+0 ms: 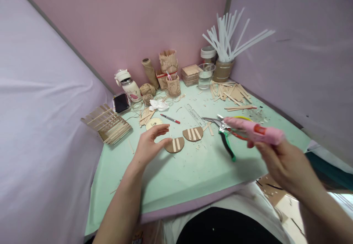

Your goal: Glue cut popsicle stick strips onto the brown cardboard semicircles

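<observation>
My left hand (150, 142) is above the table's middle, with a small pale stick (170, 132) pinched between thumb and fingers. Just under its fingertips lies a brown half-round piece (178, 145) with two light strips on it. Beside that, to the right, is another half-round piece (192, 134) with several light strips. My right hand (278, 159) is closed round a pink glue gun (264, 133), held over the right side of the table and pointing left. Green-handled pliers (226, 146) lie below the gun's front end.
On the green table (176, 177) are a ruler (195, 114), a red marker (170, 119) and a slatted wooden piece (110, 124). Along the back stand a bottle (131, 87), twine (147, 89), a water cup (205, 77) and a pot of white sticks (223, 71).
</observation>
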Demonstrator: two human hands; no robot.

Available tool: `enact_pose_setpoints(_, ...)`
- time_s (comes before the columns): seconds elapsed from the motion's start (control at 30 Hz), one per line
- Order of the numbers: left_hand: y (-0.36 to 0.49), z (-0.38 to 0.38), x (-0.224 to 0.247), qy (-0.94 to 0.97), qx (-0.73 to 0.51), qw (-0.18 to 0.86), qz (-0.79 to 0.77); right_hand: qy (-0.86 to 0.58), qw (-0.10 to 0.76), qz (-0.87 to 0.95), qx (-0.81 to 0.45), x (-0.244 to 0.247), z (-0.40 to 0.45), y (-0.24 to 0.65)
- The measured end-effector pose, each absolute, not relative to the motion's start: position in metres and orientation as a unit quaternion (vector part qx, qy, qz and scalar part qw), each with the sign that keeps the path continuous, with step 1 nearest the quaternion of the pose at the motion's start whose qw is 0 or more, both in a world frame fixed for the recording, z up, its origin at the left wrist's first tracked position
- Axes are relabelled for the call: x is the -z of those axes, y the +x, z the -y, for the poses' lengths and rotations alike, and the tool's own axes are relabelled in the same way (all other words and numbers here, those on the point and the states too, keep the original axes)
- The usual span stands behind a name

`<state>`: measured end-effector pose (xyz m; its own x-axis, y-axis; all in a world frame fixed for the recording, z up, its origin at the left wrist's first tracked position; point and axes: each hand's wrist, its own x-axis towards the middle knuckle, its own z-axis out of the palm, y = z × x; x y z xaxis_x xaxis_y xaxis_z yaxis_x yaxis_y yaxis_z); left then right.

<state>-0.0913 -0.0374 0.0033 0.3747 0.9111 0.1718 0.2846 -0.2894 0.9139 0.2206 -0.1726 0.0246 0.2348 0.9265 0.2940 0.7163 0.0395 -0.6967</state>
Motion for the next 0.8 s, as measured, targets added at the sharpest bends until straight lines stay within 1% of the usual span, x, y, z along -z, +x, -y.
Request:
enact_pose_setpoints(0.03,-0.097,0.038,-0.003,0.736,-0.350,0.379,-0.438,-0.684,0.373,0.617,-0.113,-0.025,0.170,0.232)
enact_pose_setpoints(0.07,-0.102,0.039,-0.002,0.756,-0.329,0.342,-0.451,-0.706,0.333,0.617,-0.097,-0.024,0.167,0.244)
enact_pose_setpoints(0.1,-0.105,0.041,0.001,0.772,-0.309,0.314,-0.459,-0.746,0.282,0.600,-0.066,-0.021,0.163,0.256)
enact_pose_setpoints(0.17,-0.109,0.044,0.006,0.799,-0.271,0.275,-0.462,-0.840,0.150,0.522,0.007,-0.011,0.157,0.277)
enact_pose_setpoints(0.2,-0.109,0.046,0.009,0.810,-0.252,0.261,-0.461,-0.844,0.101,0.526,0.006,-0.004,0.154,0.286)
enact_pose_setpoints(0.27,-0.107,0.048,0.013,0.829,-0.208,0.238,-0.461,-0.845,0.049,0.532,0.024,0.009,0.150,0.298)
enact_pose_setpoints(0.37,-0.104,0.050,0.013,0.843,-0.142,0.221,-0.470,-0.819,0.001,0.569,0.067,0.027,0.147,0.307)
enact_pose_setpoints(0.47,-0.102,0.051,0.010,0.846,-0.107,0.212,-0.477,-0.800,-0.019,0.590,0.106,0.043,0.146,0.314)
enact_pose_setpoints(0.6,-0.101,0.052,0.009,0.853,-0.090,0.214,-0.468,-0.809,-0.023,0.575,0.116,0.050,0.147,0.314)
enact_pose_setpoints(0.7,-0.100,0.053,0.010,0.856,-0.096,0.211,-0.463,-0.827,0.007,0.543,0.148,0.039,0.151,0.301)
enact_pose_setpoints(0.8,-0.099,0.053,0.012,0.855,-0.103,0.206,-0.465,-0.814,0.070,0.549,0.176,0.021,0.151,0.279)
